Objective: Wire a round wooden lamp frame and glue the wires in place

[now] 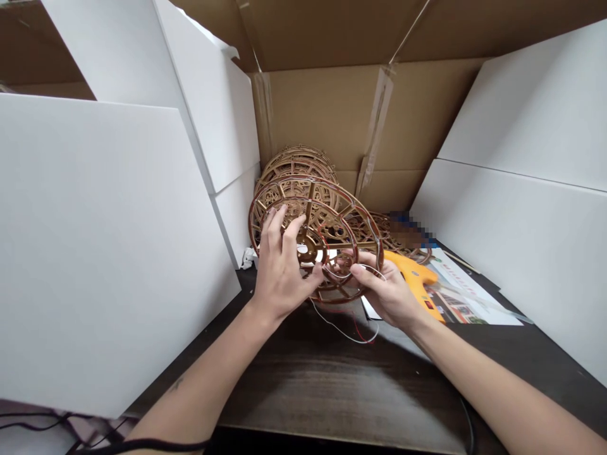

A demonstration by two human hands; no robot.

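Note:
A round, copper-brown spoked frame (310, 205) with concentric rings is held up tilted above the dark table. My left hand (282, 268) lies over its near left side, fingers curled at the inner rings and thumb by the hub. At the lower right, my right hand (391, 291) grips the rim, its thumb near a thin white wire (372, 270) that runs along the frame. More thin wire, white and red (358, 328), dangles below it. What the right fingertips touch behind the rim is partly hidden.
Behind the frame is a stack of similar brown rings (303, 155) against a cardboard wall (313, 114). An orange glue-gun-shaped tool (412, 272) and a printed sheet (469, 294) lie to the right. White panels (95, 240) flank the dark wooden table (341, 392).

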